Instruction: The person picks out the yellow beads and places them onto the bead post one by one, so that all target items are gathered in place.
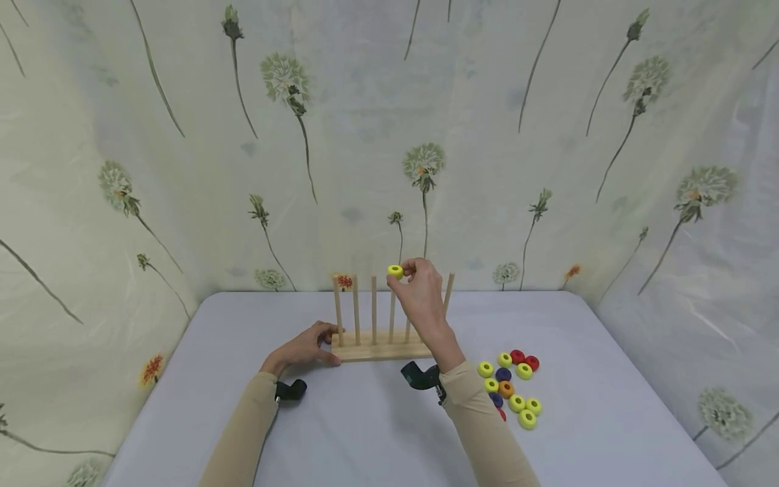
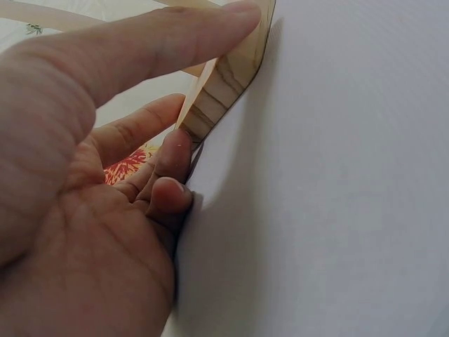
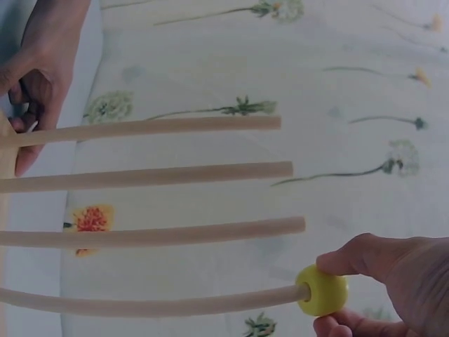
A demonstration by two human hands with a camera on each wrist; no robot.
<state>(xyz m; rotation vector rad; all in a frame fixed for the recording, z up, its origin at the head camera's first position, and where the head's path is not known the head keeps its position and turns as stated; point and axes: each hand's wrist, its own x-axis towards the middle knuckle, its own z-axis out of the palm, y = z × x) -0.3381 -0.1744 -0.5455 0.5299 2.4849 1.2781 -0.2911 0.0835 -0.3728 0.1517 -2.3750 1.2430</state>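
Note:
A wooden peg stand (image 1: 382, 352) with a row of several upright pegs stands on the table. My left hand (image 1: 306, 345) holds its left end, thumb along the front edge and fingers behind; in the left wrist view the thumb (image 2: 175, 31) lies against the wood. Between thumb and fingertips, my right hand (image 1: 422, 294) pinches a yellow ring bead (image 1: 395, 271) at the top of the fourth peg from the left. The right wrist view shows that peg's tip at the hole of the bead (image 3: 324, 291). My right hand hides part of the pegs farther right.
To the right of the stand lie several loose ring beads: yellow (image 1: 527, 420), red (image 1: 532, 363), blue (image 1: 503, 374) and orange (image 1: 506, 389). My right forearm covers part of that group's near left side. A white cloth covers the table (image 1: 584, 406), and a flowered curtain (image 1: 365, 135) hangs behind.

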